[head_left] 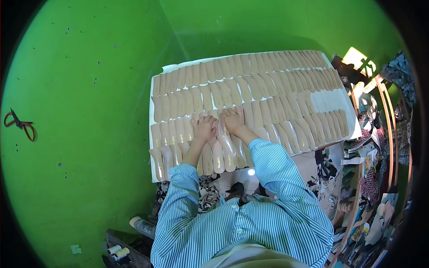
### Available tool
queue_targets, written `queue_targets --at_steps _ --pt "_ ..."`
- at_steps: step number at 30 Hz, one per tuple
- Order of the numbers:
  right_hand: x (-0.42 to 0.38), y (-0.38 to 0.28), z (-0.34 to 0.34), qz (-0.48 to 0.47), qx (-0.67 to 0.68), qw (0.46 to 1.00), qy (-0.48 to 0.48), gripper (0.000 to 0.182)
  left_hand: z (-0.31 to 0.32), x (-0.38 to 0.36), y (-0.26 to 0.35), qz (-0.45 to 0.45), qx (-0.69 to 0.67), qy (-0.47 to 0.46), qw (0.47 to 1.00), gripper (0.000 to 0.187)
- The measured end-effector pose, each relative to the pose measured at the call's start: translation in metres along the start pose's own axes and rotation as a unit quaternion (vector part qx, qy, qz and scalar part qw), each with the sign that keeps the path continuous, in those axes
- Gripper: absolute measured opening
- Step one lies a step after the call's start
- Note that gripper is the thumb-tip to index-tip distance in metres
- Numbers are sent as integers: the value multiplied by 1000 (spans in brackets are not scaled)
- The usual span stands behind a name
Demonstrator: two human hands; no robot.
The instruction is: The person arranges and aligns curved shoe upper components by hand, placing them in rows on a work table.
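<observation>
Rows of beige insole-shaped pieces (217,156) with gold lettering lie side by side on a white-covered table (328,100). My left hand (205,129) rests on pieces in the middle rows, its fingers spread over them. Just to its right, my right hand (233,120) lies on neighbouring pieces, with its fingers apart and pointing toward the far side. Neither hand is wrapped round a piece. The parts of the pieces beneath both palms are hidden.
Scissors (18,125) hang on the green wall (98,134) at the left. Thread spools (120,253) and a bottle (143,226) stand at the lower left. Shelves with fabric scraps (370,185) are on the right. More scraps (209,196) lie below the table's near edge.
</observation>
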State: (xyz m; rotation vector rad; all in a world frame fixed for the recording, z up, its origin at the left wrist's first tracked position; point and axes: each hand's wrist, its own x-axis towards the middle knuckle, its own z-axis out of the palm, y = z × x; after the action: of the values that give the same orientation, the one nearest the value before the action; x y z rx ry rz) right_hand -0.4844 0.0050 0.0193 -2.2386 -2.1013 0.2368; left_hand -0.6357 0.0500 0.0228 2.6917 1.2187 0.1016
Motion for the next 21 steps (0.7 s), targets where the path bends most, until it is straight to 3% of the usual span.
queue_targets --at_steps 6,8,13,18,21 --pt "-23 15 -12 13 -8 999 31 40 -3 3 11 16 -26 68 997 36" --pt "-49 16 -23 37 108 992 56 43 -3 2 23 21 -54 69 996 34" --pt "-95 36 -5 74 102 991 54 42 4 -1 69 51 -121 69 989 31" --pt "-114 46 0 82 83 992 50 42 15 4 106 129 -71 34 989 36" --pt "-129 39 2 80 68 992 69 46 14 -8 113 127 -67 26 989 39"
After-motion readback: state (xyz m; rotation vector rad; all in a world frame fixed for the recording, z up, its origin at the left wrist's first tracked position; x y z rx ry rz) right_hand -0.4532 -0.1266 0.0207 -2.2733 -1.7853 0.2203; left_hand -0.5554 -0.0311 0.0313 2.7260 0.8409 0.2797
